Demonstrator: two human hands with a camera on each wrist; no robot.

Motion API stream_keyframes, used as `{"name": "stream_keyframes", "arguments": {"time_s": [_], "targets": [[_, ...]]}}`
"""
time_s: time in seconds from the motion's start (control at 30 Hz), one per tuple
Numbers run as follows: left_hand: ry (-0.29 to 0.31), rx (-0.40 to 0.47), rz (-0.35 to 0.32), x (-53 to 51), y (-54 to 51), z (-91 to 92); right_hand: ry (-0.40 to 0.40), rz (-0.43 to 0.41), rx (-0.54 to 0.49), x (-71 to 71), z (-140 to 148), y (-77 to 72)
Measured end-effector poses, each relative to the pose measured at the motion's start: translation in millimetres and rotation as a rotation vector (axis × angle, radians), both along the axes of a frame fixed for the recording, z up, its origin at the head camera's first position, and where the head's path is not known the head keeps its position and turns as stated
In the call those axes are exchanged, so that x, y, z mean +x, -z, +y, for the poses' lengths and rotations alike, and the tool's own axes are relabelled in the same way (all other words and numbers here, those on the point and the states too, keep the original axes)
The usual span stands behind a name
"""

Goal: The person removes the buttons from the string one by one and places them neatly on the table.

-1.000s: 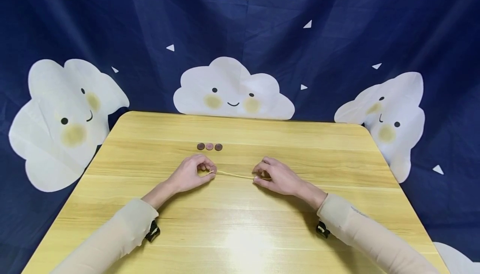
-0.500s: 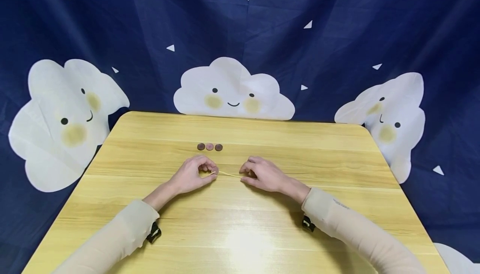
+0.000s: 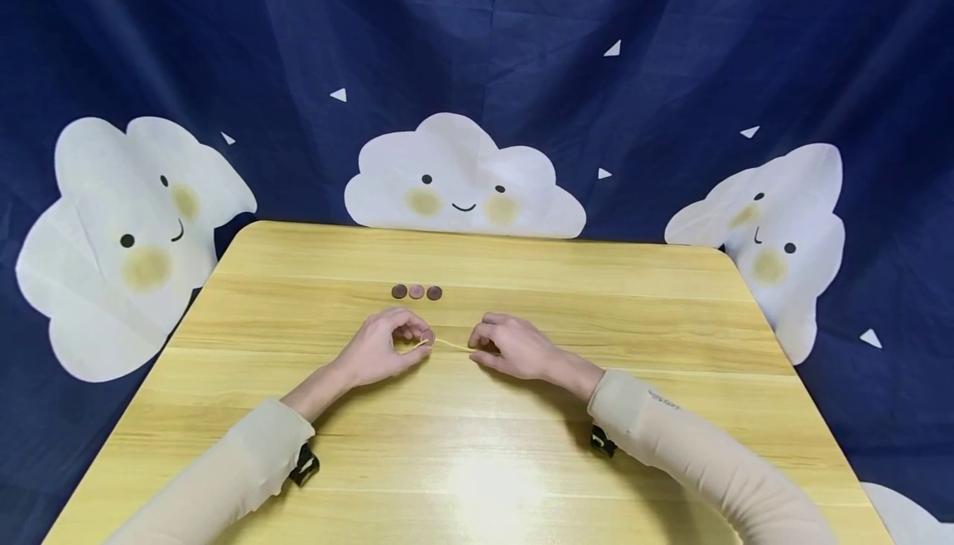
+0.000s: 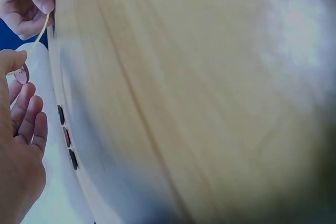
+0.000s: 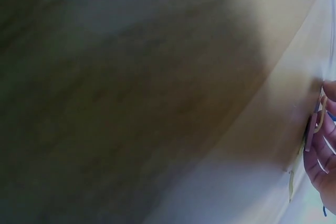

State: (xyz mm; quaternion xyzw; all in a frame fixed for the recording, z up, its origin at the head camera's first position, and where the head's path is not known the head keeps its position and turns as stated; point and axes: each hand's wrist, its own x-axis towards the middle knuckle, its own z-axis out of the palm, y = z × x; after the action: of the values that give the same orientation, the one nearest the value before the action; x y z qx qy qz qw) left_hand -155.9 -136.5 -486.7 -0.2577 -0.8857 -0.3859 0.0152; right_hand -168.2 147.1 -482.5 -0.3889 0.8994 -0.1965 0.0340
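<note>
My left hand (image 3: pixel 380 350) pinches a round pinkish-brown button (image 3: pixel 427 337) upright between its thumb and forefinger. A thin yellow string (image 3: pixel 452 345) runs from the button across to my right hand (image 3: pixel 517 346), which pinches it in its fingertips. In the left wrist view, the button (image 4: pixel 22 74) is edge-on under the left thumb, and the string (image 4: pixel 39 34) leads up to the other hand. The right wrist view catches the button (image 5: pixel 311 132) at its right edge. Just beyond the left hand, a dark button (image 3: pixel 399 291), a pink button (image 3: pixel 416 291) and another dark button (image 3: pixel 435 292) lie in a row.
A pale wooden table (image 3: pixel 477 421) with rounded far corners lies under both hands. Behind it hangs a dark blue curtain (image 3: pixel 298 31) printed with white clouds and small triangles. Light glares off the tabletop near the front.
My right hand has moved left, closer to the left hand, and the visible string between them has shortened and slackened slightly. The left hand and the row of buttons stay where they were.
</note>
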Motion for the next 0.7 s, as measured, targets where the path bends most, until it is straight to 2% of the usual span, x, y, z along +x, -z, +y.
{"name": "stream_keyframes", "arguments": {"time_s": [0.33,0.7], "targets": [[-0.001,0.004,0.025,-1.3,3.5,-3.5,0.006,-0.009,0.023,2.4,0,-0.1],[-0.013,0.009,0.013,-0.4,2.5,-11.6,0.01,0.0,0.026,3.0,2,1.7]]}}
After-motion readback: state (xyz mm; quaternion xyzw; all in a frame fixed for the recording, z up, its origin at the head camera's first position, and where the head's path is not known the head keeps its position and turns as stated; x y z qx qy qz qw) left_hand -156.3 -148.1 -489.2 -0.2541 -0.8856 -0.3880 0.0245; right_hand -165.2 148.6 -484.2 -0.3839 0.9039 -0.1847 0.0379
